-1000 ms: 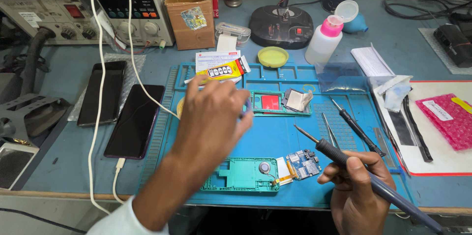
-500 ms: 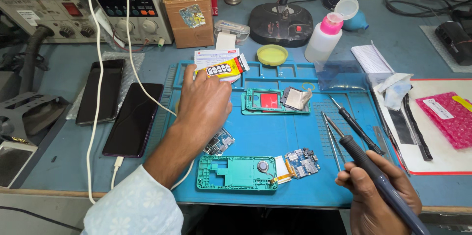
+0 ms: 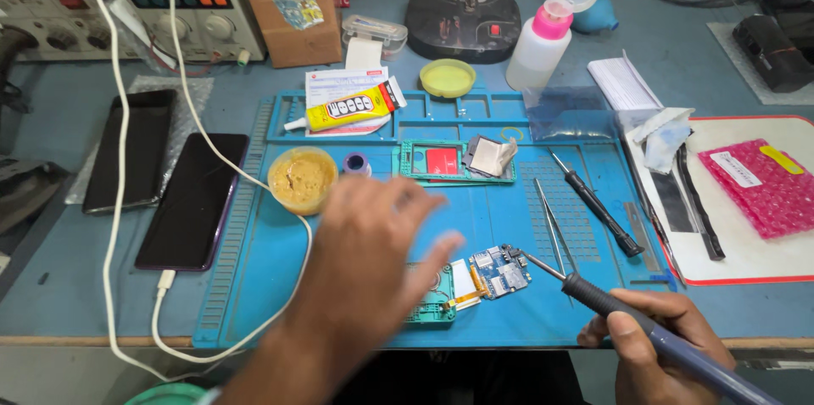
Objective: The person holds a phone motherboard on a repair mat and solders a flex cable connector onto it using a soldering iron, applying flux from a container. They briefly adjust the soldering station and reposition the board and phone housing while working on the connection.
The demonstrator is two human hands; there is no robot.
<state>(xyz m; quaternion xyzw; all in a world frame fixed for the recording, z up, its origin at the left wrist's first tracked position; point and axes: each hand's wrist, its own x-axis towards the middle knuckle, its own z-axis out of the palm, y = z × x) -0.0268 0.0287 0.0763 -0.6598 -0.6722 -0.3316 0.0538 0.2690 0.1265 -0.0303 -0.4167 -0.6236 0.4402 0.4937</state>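
the small blue circuit board (image 3: 500,269) lies on the blue mat (image 3: 475,218) just past my soldering iron (image 3: 644,333), gripped in my right hand (image 3: 657,346), while my blurred, empty left hand (image 3: 373,244) hovers close enough that i judge the tip could burn it.

The left hand (image 3: 373,244) has drawn back over the green phone frame (image 3: 432,295).

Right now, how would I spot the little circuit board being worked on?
Start at the blue work mat, near its front edge. The small blue circuit board lies just beyond the soldering iron held by the right hand. Unlike the teal phone frame beside it, it carries tiny silver parts.
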